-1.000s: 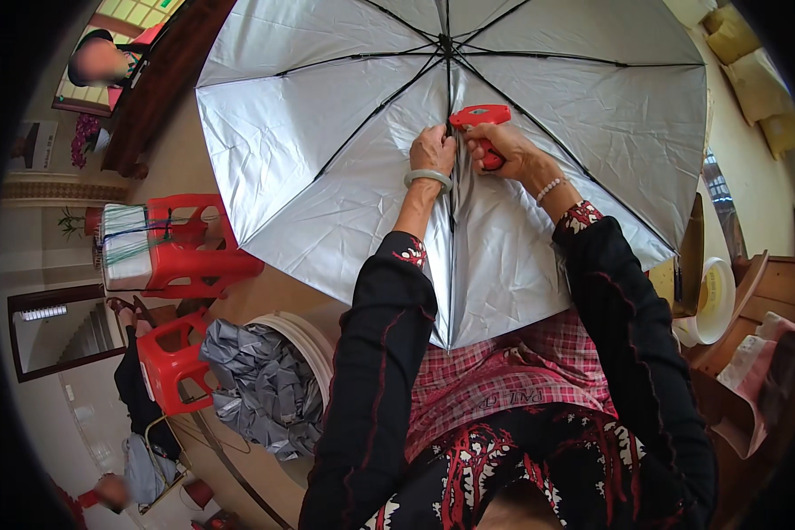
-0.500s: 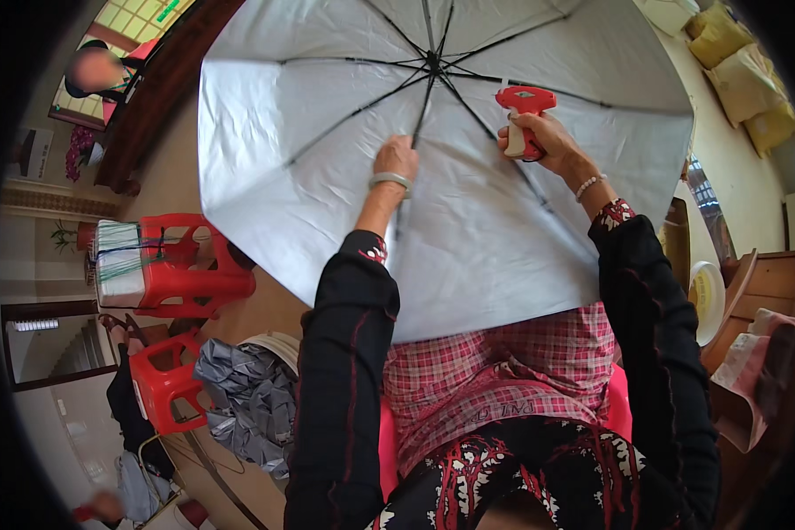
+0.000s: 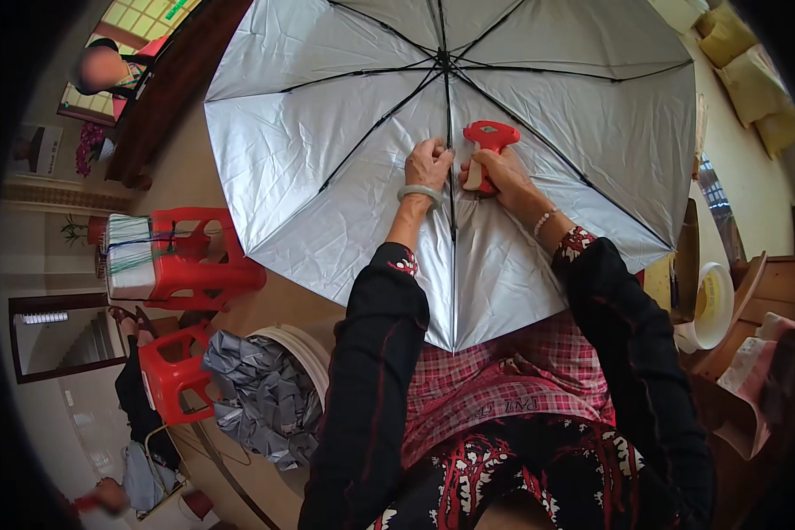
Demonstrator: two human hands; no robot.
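Note:
An opened umbrella with a silver lining and black ribs spreads over my lap, its inner side up. My left hand is closed at one of the ribs, fingertips pinching the umbrella there; exactly what is between them is hard to see. Around that wrist is a pale bangle. Just to the right of the same rib, my right hand grips a red and white tagging gun. The gun's front end lies close to my left fingertips, over the silver cloth.
On the left, white bundles of strands lie on a red stool; another red stool stands nearer. A pale bucket holds crumpled grey cloth. Yellow cushions and a white tub are on the right.
My right hand has brought the tagging gun left and nearer to me, beside my left hand. My left hand has shifted slightly right. The umbrella has turned, with a rib now pointing toward me.

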